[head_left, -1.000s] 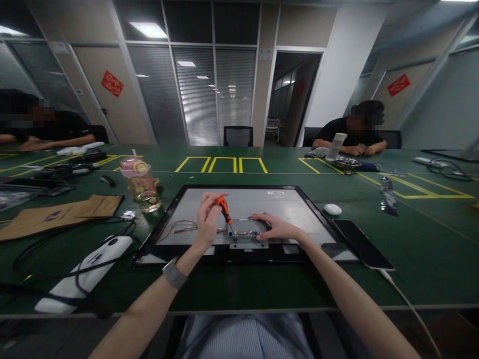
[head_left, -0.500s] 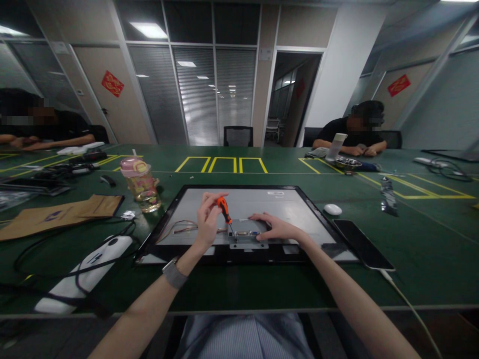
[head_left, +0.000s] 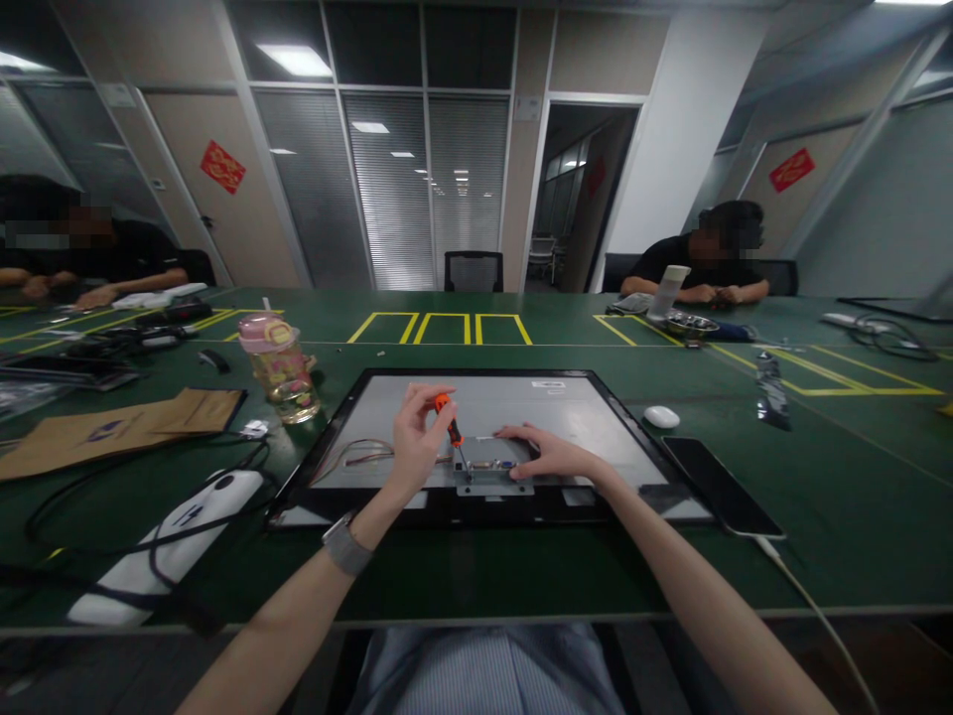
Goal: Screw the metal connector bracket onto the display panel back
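A flat display panel [head_left: 596,427] with a black frame lies back side up before me. Near its front edge sits a metal box with ports [head_left: 483,477]. My left hand [head_left: 417,437], with a grey-banded watch on the wrist, pinches the handle of an orange and black screwdriver [head_left: 454,431]. The shaft slants down to the left front corner of the box, where the tip is too small to make out. Across the right end of the box, my right hand [head_left: 555,455] holds it with thumb in front and fingers behind. Thin wires [head_left: 364,452] run left from the box.
Left of the panel are a drink cup [head_left: 279,367], a brown paper bag [head_left: 126,427] and a white power strip [head_left: 171,546] with black cables. To the right lie a white case [head_left: 662,417] and a phone [head_left: 722,487] on a cable. Two people sit across the table.
My left thumb and fingers have shifted around the screwdriver handle, covering more of it, and the handle leans slightly further right. My right hand stays put. The left co-worker's hand has moved.
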{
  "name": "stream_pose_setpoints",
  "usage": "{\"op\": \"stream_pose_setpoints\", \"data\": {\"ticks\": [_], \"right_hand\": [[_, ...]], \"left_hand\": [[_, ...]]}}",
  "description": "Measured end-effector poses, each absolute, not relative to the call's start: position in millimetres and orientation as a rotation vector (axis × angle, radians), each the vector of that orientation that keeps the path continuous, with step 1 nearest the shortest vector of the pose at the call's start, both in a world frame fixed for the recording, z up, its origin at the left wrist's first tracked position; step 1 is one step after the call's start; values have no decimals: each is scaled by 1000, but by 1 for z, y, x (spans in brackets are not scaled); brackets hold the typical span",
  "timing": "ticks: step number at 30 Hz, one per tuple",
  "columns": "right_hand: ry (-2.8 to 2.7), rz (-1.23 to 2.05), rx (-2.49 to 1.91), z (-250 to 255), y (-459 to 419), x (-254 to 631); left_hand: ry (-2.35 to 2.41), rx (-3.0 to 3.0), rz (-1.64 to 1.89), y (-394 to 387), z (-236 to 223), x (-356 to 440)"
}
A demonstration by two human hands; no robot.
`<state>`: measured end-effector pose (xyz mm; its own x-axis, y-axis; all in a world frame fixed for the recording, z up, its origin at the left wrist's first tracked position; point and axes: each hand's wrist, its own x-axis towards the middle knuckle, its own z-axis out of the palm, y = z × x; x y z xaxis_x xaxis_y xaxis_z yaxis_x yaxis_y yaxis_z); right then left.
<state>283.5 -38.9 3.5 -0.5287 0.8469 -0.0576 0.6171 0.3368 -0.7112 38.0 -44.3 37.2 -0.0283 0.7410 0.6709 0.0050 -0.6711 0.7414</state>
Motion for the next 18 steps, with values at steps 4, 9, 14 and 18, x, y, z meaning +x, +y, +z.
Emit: {"op": "stream_pose_setpoints", "data": {"ticks": [4,9,14,18], "right_hand": [[-2287,991,-1307,1,-38,284],[-2269,1004,-1338,6,-41,282],[-2277,1024,-1324,10,-43,281],[-2274,1028,-1336,7,-41,283]], "left_hand": [[744,1699,1727,-44,37,38],[721,1656,1661,-44,35,38],[745,1671,1744,-43,36,39],[655,1594,1708,-43,37,39]]}}
